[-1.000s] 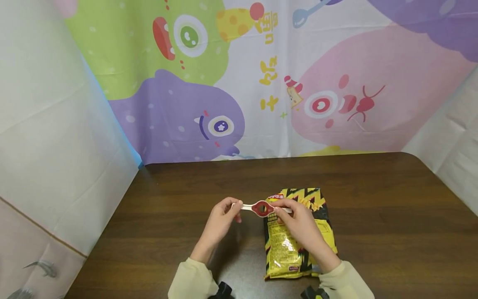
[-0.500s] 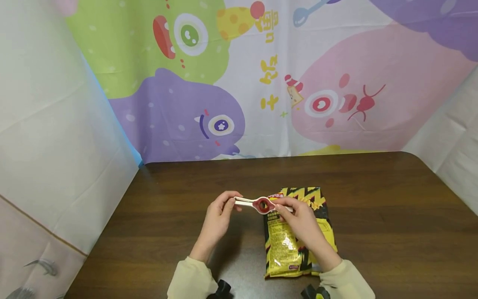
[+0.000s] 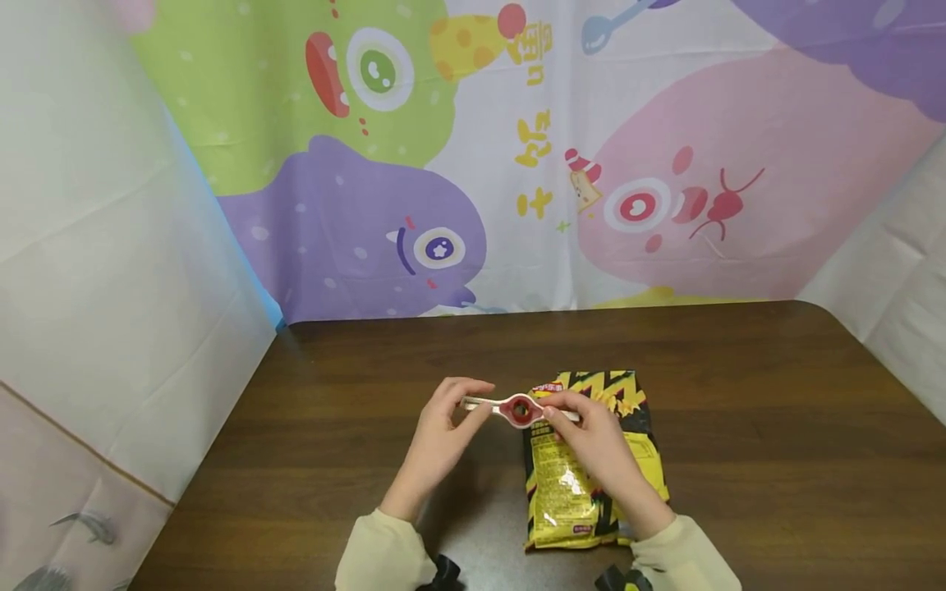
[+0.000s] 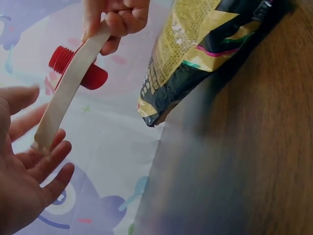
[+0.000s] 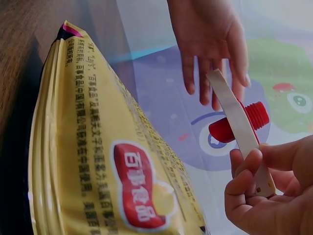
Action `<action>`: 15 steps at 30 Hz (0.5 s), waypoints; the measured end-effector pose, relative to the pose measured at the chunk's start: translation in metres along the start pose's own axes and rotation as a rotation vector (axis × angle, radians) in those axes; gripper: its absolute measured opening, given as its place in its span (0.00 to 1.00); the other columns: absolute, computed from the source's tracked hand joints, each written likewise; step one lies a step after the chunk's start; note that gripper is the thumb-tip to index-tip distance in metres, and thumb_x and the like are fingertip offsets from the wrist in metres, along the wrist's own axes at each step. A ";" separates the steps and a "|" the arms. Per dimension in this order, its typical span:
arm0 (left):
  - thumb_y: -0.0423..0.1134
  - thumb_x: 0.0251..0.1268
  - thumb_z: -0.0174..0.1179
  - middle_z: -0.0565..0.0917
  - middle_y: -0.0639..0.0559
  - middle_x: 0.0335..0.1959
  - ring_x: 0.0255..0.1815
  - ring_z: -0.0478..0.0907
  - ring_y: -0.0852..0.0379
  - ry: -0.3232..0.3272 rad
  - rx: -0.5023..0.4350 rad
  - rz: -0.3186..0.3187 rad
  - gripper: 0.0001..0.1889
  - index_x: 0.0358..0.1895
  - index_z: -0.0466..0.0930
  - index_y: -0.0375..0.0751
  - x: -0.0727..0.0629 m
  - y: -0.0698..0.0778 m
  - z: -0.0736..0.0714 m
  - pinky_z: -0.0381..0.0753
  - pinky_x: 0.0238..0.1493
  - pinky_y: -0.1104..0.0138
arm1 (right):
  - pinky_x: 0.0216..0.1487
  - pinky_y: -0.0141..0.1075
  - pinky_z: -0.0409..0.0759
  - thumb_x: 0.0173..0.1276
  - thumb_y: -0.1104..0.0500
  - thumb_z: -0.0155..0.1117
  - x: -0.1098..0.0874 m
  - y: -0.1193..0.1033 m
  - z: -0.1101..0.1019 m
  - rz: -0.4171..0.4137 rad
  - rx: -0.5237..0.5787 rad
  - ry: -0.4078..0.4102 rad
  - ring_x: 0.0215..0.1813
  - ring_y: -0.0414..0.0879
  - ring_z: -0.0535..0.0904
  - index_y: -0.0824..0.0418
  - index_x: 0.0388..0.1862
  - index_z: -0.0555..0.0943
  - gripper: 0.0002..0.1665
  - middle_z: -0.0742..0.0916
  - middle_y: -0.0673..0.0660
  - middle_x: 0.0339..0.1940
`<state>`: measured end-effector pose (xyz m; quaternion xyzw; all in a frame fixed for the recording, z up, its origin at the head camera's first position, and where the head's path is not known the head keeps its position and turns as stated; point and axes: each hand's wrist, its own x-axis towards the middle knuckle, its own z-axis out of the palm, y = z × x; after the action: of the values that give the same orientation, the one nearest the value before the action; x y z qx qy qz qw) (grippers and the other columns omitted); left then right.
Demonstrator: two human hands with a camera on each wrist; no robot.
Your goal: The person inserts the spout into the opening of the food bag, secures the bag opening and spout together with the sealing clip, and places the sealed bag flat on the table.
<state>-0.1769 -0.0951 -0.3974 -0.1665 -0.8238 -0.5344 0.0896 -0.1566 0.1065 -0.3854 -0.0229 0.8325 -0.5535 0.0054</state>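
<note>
A white bag clip point(image 3: 504, 408) with a red pour spout point(image 5: 223, 130) is held up sideways above the table. My right hand point(image 3: 597, 439) pinches its right end between thumb and fingers. At the other end, my left hand point(image 3: 438, 431) has its fingers extended and its thumb apart, around the clip's tip without gripping it. The left wrist view shows the threaded side of the spout point(image 4: 62, 58) sticking out of the strip. Below and behind the right hand lies a full yellow and black snack bag point(image 3: 563, 492), partly hidden by that hand and forearm.
The brown wooden table point(image 3: 776, 427) meets a printed cartoon curtain point(image 3: 532, 246) at its back edge. White cloth panels point(image 3: 111, 246) stand to the left and right. Black wrist mounts point(image 3: 442, 572) show at the cuffs.
My left hand has let go its pinch on the clip's left end and spread its fingers. The clip's two arms came slightly apart at that end. The right hand and snack bag stay in place.
</note>
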 end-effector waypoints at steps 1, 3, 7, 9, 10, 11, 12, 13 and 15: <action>0.43 0.59 0.60 0.75 0.60 0.45 0.47 0.72 0.62 -0.015 0.016 0.029 0.11 0.46 0.79 0.55 0.000 0.001 0.001 0.75 0.44 0.65 | 0.21 0.31 0.69 0.66 0.60 0.56 0.000 0.000 0.000 0.000 0.002 -0.002 0.24 0.46 0.73 0.58 0.42 0.81 0.09 0.82 0.60 0.30; 0.44 0.56 0.63 0.75 0.61 0.46 0.49 0.72 0.62 -0.036 0.054 0.091 0.14 0.47 0.79 0.54 -0.001 0.002 0.002 0.76 0.44 0.64 | 0.22 0.32 0.70 0.66 0.60 0.57 0.000 0.000 0.001 -0.004 -0.003 -0.006 0.24 0.46 0.73 0.58 0.42 0.81 0.09 0.82 0.59 0.30; 0.43 0.53 0.65 0.76 0.60 0.45 0.48 0.74 0.63 -0.061 0.098 0.183 0.16 0.47 0.80 0.50 -0.001 0.002 0.005 0.76 0.46 0.66 | 0.23 0.33 0.71 0.66 0.59 0.57 -0.002 -0.001 0.002 -0.025 -0.033 -0.016 0.25 0.46 0.74 0.57 0.41 0.81 0.09 0.83 0.59 0.31; 0.43 0.52 0.65 0.77 0.60 0.44 0.46 0.75 0.63 -0.067 0.112 0.208 0.16 0.46 0.80 0.49 -0.002 0.002 0.006 0.76 0.46 0.67 | 0.23 0.33 0.71 0.66 0.59 0.57 -0.002 -0.001 0.003 -0.031 -0.042 -0.023 0.26 0.46 0.74 0.56 0.41 0.81 0.09 0.83 0.58 0.31; 0.43 0.51 0.66 0.77 0.61 0.44 0.46 0.75 0.64 -0.072 0.119 0.217 0.16 0.46 0.80 0.49 -0.002 0.002 0.006 0.76 0.46 0.67 | 0.23 0.33 0.71 0.66 0.59 0.57 -0.002 -0.001 0.003 -0.029 -0.040 -0.028 0.26 0.47 0.75 0.56 0.41 0.81 0.09 0.83 0.58 0.31; 0.44 0.51 0.66 0.77 0.61 0.43 0.45 0.75 0.64 -0.078 0.125 0.226 0.16 0.45 0.80 0.50 -0.002 0.003 0.007 0.76 0.46 0.67 | 0.23 0.33 0.70 0.66 0.58 0.56 -0.003 -0.002 0.003 -0.027 -0.036 -0.033 0.25 0.47 0.75 0.56 0.41 0.81 0.09 0.83 0.58 0.31; 0.44 0.51 0.66 0.77 0.61 0.43 0.44 0.75 0.64 -0.082 0.131 0.234 0.15 0.45 0.81 0.50 -0.002 0.003 0.007 0.76 0.46 0.67 | 0.22 0.33 0.70 0.66 0.58 0.56 -0.003 -0.002 0.004 -0.023 -0.033 -0.038 0.25 0.47 0.74 0.56 0.42 0.81 0.09 0.83 0.58 0.32; 0.43 0.51 0.66 0.77 0.61 0.43 0.43 0.76 0.64 -0.087 0.137 0.246 0.15 0.44 0.81 0.51 -0.002 0.003 0.008 0.77 0.45 0.67 | 0.21 0.33 0.70 0.66 0.58 0.56 -0.003 -0.002 0.004 -0.019 -0.029 -0.041 0.24 0.46 0.74 0.56 0.42 0.81 0.09 0.83 0.57 0.31; 0.43 0.51 0.66 0.77 0.61 0.43 0.41 0.75 0.65 -0.096 0.144 0.255 0.14 0.44 0.81 0.52 -0.002 0.004 0.009 0.77 0.44 0.67 | 0.19 0.33 0.68 0.66 0.58 0.56 -0.003 -0.002 0.004 -0.010 -0.023 -0.050 0.21 0.45 0.72 0.55 0.42 0.81 0.09 0.82 0.58 0.29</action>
<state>-0.1732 -0.0861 -0.3982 -0.2881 -0.8354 -0.4499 0.1290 -0.1534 0.1019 -0.3856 -0.0408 0.8384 -0.5431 0.0232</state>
